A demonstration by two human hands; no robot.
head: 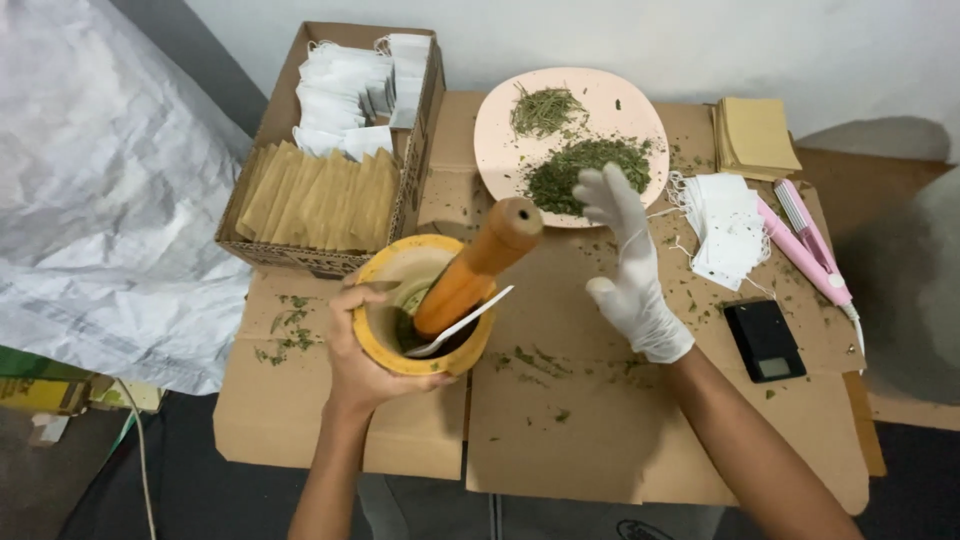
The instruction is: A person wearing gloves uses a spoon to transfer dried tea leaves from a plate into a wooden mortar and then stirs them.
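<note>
My left hand [362,362] is bare and wraps around the side of a yellow mortar [380,345] standing on flattened cardboard. An orange wooden pestle [478,266] leans in the mortar, and a metal spoon [462,323] rests in it with its handle over the rim. Dark green herb lies at the bottom. My right hand [628,262] wears a white glove and hovers open just right of the pestle, holding nothing. Behind it sits a pink plate [500,130] with two heaps of dried green herbs [585,168].
A cardboard box [420,120] at the back left holds brown envelopes and white tea bags. To the right lie a stack of white tea bags [728,225], brown envelopes [758,135], a pink heat sealer [808,248] and a small black scale [764,340]. White plastic sheeting [100,190] covers the left.
</note>
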